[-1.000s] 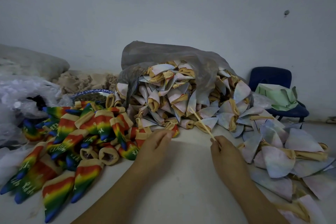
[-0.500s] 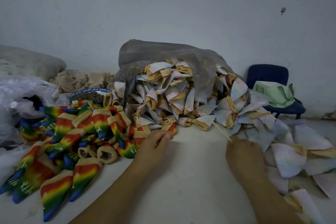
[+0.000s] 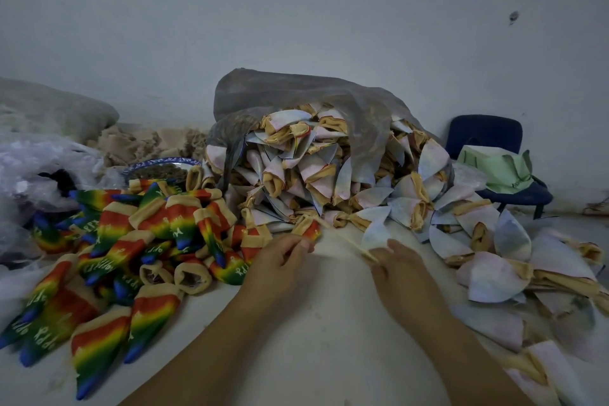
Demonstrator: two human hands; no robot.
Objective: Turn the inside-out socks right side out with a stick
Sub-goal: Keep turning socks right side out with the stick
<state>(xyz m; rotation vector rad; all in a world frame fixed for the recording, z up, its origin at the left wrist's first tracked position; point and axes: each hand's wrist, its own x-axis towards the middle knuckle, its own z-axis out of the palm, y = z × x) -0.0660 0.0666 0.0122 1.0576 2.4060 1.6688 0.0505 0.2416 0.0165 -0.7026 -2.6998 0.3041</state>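
You seem to be between socks. Your left hand (image 3: 283, 260) pinches a rainbow sock (image 3: 309, 229) at the edge of the turned pile (image 3: 138, 241), fingers curled on it. Your right hand (image 3: 400, 273) grips the stick (image 3: 346, 241) by its near end, tip slanting toward that sock. A pale inside-out sock (image 3: 375, 232) lies just beyond your right fingers on the desk (image 3: 313, 339). Next, I judge, release the left and feed that pale one onto the stick.

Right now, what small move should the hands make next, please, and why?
Probably the left hand should leave the rainbow sock at its fingertips, which already looks turned, and take the pale inside-out sock lying beside the right hand, which holds the stick.
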